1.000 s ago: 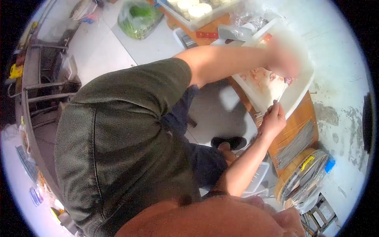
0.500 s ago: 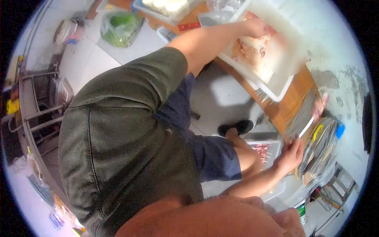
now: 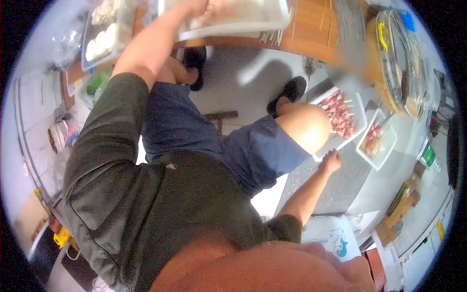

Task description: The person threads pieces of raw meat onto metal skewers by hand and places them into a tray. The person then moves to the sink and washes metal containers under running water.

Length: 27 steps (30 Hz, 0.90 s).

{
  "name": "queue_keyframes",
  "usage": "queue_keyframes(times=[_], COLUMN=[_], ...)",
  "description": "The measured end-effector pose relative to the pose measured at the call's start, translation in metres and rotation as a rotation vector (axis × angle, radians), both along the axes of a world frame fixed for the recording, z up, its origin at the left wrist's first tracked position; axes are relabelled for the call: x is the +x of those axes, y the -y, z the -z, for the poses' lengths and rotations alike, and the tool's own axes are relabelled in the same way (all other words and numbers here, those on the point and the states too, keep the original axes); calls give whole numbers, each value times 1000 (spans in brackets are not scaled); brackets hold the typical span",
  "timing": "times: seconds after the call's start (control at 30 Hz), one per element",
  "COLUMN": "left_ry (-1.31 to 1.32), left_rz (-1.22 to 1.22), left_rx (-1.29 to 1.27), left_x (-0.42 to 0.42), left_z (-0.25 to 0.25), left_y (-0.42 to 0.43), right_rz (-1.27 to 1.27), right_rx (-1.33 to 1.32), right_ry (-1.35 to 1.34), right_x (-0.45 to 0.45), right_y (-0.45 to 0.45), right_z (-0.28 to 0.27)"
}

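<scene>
At the top edge, partly cut off, my left hand point(image 3: 196, 7) reaches into a white tray point(image 3: 253, 27) with a little raw meat in it. Its fingers look closed, but what they hold is hidden. My right hand point(image 3: 332, 161) is closed low on the right, just below a white tray of meat skewers point(image 3: 339, 114). No stick or meat can be made out clearly in it. To the right of that tray is a smaller white tray point(image 3: 375, 162) with more skewers.
A wooden table point(image 3: 309, 24) spans the top, with a bundle of thin sticks point(image 3: 349, 19) and a round, plastic-covered item point(image 3: 391, 63). A container of white pieces point(image 3: 102, 44) stands at the upper left. Below are my knees and a wooden leg point(image 3: 221, 116).
The view has turned towards the right. My right hand has moved from the meat tray past the sticks to the skewer trays; the meat skewer it held no longer shows clearly. My left hand remains at the meat tray.
</scene>
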<state>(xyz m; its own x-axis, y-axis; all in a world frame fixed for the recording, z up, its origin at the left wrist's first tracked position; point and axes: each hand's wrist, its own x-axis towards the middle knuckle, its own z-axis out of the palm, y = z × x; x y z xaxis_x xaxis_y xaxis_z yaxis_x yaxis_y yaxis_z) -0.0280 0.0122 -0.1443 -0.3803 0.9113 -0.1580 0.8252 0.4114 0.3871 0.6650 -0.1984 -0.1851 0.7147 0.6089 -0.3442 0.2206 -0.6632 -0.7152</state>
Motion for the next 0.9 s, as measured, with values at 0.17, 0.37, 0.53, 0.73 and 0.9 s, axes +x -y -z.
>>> queue_keyframes(times=[0.17,0.37,0.53,0.73,0.9], left_ry=[-317,-274,-317,-177,-131], left_rz=[432,429,481,419,342], left_rx=[-270,-233,-322,-292,-183], left_x=[-2,-7,2,23,-2], left_z=[-29,-30,-34,-60,-46], left_y=[-4,-6,-3,3,-5], right_rz=[289,281,56,4,-191], right_rx=[2,100,91,98,108], right_ry=[-217,-182,-85,-85,28], right_x=[27,17,-29,-56,-50], right_y=[-5,-26,-53,-67,-92], right_z=[69,89,81,108,119])
